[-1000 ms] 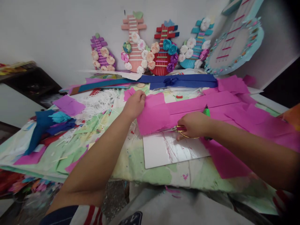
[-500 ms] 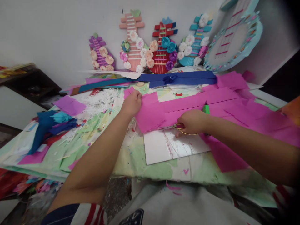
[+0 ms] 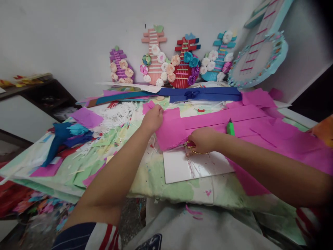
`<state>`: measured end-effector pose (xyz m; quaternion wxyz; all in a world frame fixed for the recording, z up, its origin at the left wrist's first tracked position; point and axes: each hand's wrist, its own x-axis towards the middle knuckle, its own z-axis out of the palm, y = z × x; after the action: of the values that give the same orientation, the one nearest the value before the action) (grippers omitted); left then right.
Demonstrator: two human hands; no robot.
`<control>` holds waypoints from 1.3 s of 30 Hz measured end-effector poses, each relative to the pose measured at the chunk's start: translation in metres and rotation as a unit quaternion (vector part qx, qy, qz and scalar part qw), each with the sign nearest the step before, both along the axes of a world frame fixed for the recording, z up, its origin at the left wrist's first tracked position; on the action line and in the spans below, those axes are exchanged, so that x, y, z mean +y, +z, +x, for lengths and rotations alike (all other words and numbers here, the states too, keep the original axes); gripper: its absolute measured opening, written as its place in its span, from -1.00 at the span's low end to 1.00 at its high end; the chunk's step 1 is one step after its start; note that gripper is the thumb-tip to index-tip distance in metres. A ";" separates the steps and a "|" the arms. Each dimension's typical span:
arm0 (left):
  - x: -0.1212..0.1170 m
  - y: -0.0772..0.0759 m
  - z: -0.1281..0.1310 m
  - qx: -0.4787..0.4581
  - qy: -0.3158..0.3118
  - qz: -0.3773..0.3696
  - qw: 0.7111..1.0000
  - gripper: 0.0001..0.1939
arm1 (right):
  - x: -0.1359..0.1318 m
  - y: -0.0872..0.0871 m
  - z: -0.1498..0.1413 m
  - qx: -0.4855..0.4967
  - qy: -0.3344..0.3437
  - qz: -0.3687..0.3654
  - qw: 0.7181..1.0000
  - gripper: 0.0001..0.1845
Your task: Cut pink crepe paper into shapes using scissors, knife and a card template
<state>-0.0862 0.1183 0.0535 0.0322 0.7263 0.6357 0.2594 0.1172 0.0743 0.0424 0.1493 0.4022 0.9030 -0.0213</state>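
Note:
My left hand (image 3: 153,118) pinches the far left corner of a sheet of pink paper (image 3: 171,130) and holds it on the table. My right hand (image 3: 203,139) is closed on gold-handled scissors (image 3: 191,147) at the sheet's near edge, the blades under the paper toward the left. A white board (image 3: 197,166) lies under the scissors. Long pink paper strips (image 3: 229,116) run off to the right behind my right wrist. A green marker (image 3: 229,127) lies on them just past my right hand.
Several paper guitar crafts with flowers (image 3: 179,62) lean on the wall, a large light blue one (image 3: 260,52) at the right. Blue strips (image 3: 203,93), white string (image 3: 117,113), blue and purple scraps (image 3: 67,133) litter the green-stained table (image 3: 156,180). A dark shelf (image 3: 47,93) stands left.
My right hand has moved left along the paper's near edge with the scissors. The green marker now shows fully behind it. My left hand keeps its hold; the view shifted slightly.

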 end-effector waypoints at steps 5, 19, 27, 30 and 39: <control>0.001 -0.004 -0.005 -0.002 0.006 -0.008 1.000 -0.83 | -0.003 -0.002 -0.004 -0.010 -0.013 0.020 1.000 -0.39; 0.005 -0.010 -0.010 -0.015 0.023 -0.018 0.999 -0.83 | -0.006 0.007 -0.005 -0.015 0.014 0.047 0.999 -0.60; 0.003 -0.007 -0.006 -0.013 0.021 -0.017 1.000 -0.82 | -0.012 0.005 -0.013 -0.005 0.023 0.024 0.999 -0.39; 0.002 -0.007 -0.006 -0.014 0.019 -0.020 1.000 -0.82 | -0.013 0.005 -0.016 0.000 0.022 0.029 0.999 -0.41; 0.002 -0.011 -0.013 -0.030 0.035 -0.035 0.998 -0.82 | -0.014 0.001 -0.026 0.015 0.016 0.023 0.999 -0.41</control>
<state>-0.0989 0.1199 0.0425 0.0679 0.6938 0.6682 0.2600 0.0910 0.0606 0.0434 0.1265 0.3907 0.9118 -0.0045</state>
